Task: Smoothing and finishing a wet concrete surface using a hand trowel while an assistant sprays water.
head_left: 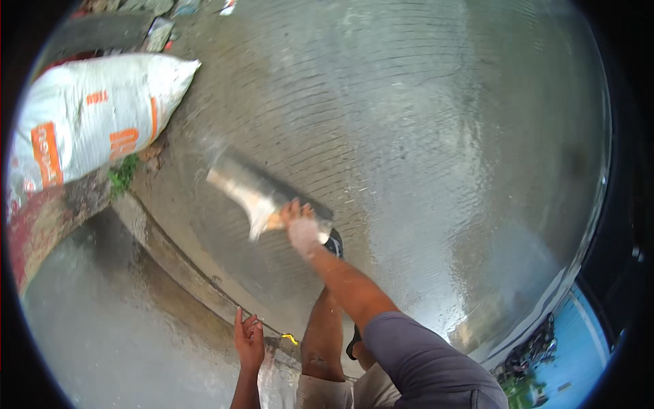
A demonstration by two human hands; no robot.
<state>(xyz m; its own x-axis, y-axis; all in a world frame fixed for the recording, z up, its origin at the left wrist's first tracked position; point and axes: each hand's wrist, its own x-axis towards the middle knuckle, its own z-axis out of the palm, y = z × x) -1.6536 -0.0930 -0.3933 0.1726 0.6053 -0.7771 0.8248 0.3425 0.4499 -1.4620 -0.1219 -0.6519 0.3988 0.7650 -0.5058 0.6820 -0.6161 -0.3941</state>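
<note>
My right hand (303,228) is closed on a long, flat metal trowel (262,174), its fingers round the end nearer me. The trowel is smeared by motion. Its long dark edge slants from upper left to lower right, with a pale part along the near side. It is low over, or on, the wet grey concrete (402,136); I cannot tell whether it touches. Apart from it, at the lower middle, my left hand (250,341) is raised with fingers apart and nothing in them, beside the concrete curb (174,255).
At the left a full white sack (102,116) with orange print lies by a tuft of green weeds (123,174). Rubble (158,34) sits behind it. A small yellow strip (290,338) lies near my leg. Far lower right stand motorcycles (535,347) by a blue wall (575,341).
</note>
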